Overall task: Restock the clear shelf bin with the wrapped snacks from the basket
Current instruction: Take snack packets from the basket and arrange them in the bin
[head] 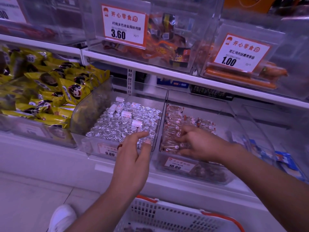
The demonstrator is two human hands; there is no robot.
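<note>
Yellow snack packets point(50, 91) are lying heaped toward the lower shelf's left end. Foil-wrapped rolls point(123, 124) are filling the adjacent bin. Orange sausages point(240, 79) are sitting on the upper shelf's right.

The right grip point(192, 141) is down inside the clear bin point(192, 171) of red-and-white wrapped snacks point(173, 129), whose top is open toward the aisle. Above that grip the upper shelf edge point(184, 77) and its sausage bin point(242, 64) overhang the back. A clear divider wall point(163, 118) stands just left of it, between the two grips. The left grip point(133, 158) hovers over the front lip of the foil-roll bin point(100, 144), packed nearly to the brim with foil rolls point(120, 124). Below both grips the white basket point(167, 216) fills the floor space.
</note>
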